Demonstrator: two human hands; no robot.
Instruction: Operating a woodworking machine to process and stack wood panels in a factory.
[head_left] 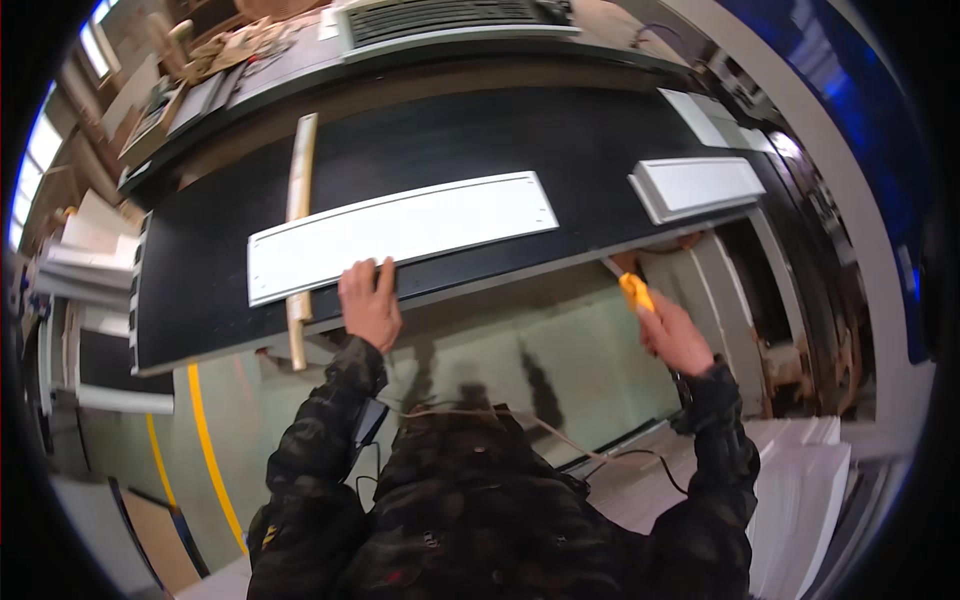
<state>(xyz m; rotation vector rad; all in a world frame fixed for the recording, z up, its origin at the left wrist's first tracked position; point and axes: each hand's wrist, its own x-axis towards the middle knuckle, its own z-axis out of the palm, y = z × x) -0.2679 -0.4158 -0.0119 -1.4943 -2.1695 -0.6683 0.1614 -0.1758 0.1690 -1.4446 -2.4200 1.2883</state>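
A long white panel (400, 237) with small holes near its ends lies flat on the black worktable (450, 125). My left hand (370, 305) rests at its near edge, fingers stretched out and apart, the fingertips on the panel. Under the panel's left part runs a narrow wooden strip (301, 170), its near end sticking out past the table's front edge. In my right hand (680, 338) is a yellow-handled tool (635, 291) with a thin pale tip. That tip points toward the table's front edge; I cannot tell whether it touches. The tool's exact kind is unclear.
A short stack of white panels (700, 188) sits on the table's right end, with pale sheets (700, 118) behind it. Beyond is a cluttered bench with a slatted grille unit (450, 22). Stacked boards (95, 250) stand at left. A cable (540, 430) hangs before my body.
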